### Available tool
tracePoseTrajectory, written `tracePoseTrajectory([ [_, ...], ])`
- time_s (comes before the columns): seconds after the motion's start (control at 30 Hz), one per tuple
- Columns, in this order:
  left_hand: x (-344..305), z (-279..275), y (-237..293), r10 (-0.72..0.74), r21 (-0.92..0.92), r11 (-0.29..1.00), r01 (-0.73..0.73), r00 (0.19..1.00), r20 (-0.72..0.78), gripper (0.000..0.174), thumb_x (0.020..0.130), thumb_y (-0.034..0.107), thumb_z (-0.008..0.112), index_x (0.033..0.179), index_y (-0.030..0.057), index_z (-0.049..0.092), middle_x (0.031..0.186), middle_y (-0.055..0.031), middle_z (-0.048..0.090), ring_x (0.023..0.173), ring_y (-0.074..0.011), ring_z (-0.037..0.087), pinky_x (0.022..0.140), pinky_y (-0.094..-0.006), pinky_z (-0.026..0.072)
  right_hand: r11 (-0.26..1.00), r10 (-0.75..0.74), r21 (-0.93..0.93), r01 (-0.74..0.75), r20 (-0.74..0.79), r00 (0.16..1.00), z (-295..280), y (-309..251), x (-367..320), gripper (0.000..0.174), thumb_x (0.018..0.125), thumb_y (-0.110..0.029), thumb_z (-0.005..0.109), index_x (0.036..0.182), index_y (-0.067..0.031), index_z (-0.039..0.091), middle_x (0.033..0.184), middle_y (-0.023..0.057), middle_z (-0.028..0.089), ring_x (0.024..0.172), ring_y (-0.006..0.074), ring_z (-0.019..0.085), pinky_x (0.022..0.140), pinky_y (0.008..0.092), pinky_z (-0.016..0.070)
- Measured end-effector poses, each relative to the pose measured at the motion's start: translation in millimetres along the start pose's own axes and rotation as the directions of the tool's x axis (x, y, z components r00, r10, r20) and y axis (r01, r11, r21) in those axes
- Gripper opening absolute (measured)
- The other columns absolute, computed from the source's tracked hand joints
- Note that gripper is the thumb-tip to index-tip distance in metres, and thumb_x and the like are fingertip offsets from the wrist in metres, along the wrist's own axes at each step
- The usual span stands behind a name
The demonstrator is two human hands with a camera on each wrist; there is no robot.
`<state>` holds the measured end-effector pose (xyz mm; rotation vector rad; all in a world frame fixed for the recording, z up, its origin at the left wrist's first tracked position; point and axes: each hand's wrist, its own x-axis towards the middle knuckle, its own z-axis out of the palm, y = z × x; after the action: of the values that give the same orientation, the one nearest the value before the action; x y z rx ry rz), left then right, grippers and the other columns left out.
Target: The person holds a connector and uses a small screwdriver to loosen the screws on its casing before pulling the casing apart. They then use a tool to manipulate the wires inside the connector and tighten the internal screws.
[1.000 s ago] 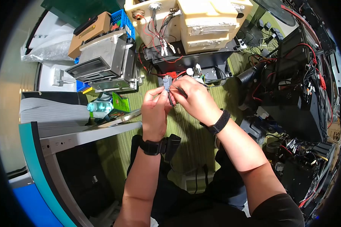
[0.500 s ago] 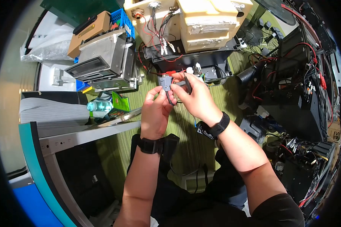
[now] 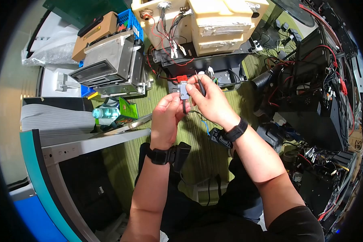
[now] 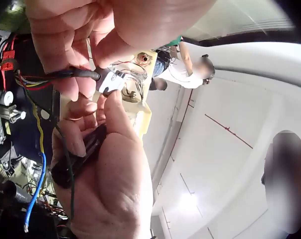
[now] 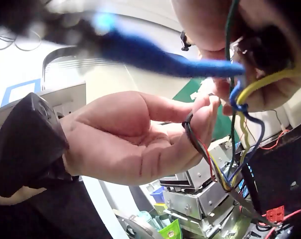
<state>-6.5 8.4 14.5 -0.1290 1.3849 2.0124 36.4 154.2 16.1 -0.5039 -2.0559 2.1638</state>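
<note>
A small grey connector (image 3: 184, 91) with a metal end is between the two hands; in the left wrist view the connector (image 4: 110, 81) shows a black cable (image 4: 80, 73) leaving its back. My left hand (image 3: 165, 121) pinches the connector and cable from the left. From the other side my right hand (image 3: 213, 104) pinches the connector with thumb and finger, and also holds a dark, thin-tipped tool (image 3: 201, 86). That tool's black handle (image 4: 80, 160) lies across the right palm. Loose coloured wires hang beside the hands, among them a blue wire (image 5: 165, 62) and a yellow wire (image 5: 272, 79).
Beyond the hands stands a cream housing (image 3: 222, 30) on a black base, with a red connector (image 3: 182, 78) in front. Metal boxes (image 3: 105, 64) and a bottle (image 3: 105, 113) are at left, black equipment (image 3: 316, 125) at right. Another person (image 4: 183, 72) stands in the background.
The connector has turned more upright and shifted slightly right. My right hand's fingers have changed their hold, with the tool swung to point away from me. The left hand has barely moved.
</note>
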Motion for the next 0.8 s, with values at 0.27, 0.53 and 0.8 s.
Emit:
tracePoseTrajectory([
  [0.27,-0.7,0.9,0.9,0.065,0.137,0.989,-0.063,0.998,-0.013,0.029,0.096,0.012,0.054,0.117,-0.0064,0.053,0.093,-0.0080,0.066,0.079,-0.0105,0.063,0.072,-0.0213,0.0503,0.998,0.064,0.019,-0.064,0.039,0.997,1.0,-20.0,-6.9,0.021,0.094,-0.016,0.061,0.104,0.0002,0.054,0.083,-0.0001,0.058,0.072,0.0053,0.053,0.063,0.0232,0.0464],
  [0.53,-6.2,3.7,-1.9,0.269,0.392,0.893,-0.222,0.961,-0.068,0.029,0.095,0.014,0.058,0.115,-0.0064,0.058,0.096,-0.0101,0.068,0.083,-0.0111,0.065,0.076,-0.0226,0.0522,0.999,-0.031,-0.037,0.030,-0.027,0.999,6.5,1.3,-2.7,0.020,0.092,-0.017,0.061,0.101,-0.0009,0.054,0.081,0.0016,0.058,0.072,0.0075,0.054,0.065,0.0250,0.0466],
  [0.8,-18.1,17.1,6.8,0.391,0.608,0.747,-0.270,0.918,-0.073,0.025,0.091,0.012,0.063,0.108,-0.0062,0.064,0.089,-0.0070,0.069,0.078,-0.0069,0.064,0.072,-0.0200,0.0502,0.994,-0.081,-0.073,0.076,-0.071,0.994,5.9,3.5,-2.0,0.023,0.090,-0.019,0.063,0.101,-0.0009,0.053,0.078,0.0025,0.058,0.069,0.0092,0.054,0.064,0.0273,0.0467],
])
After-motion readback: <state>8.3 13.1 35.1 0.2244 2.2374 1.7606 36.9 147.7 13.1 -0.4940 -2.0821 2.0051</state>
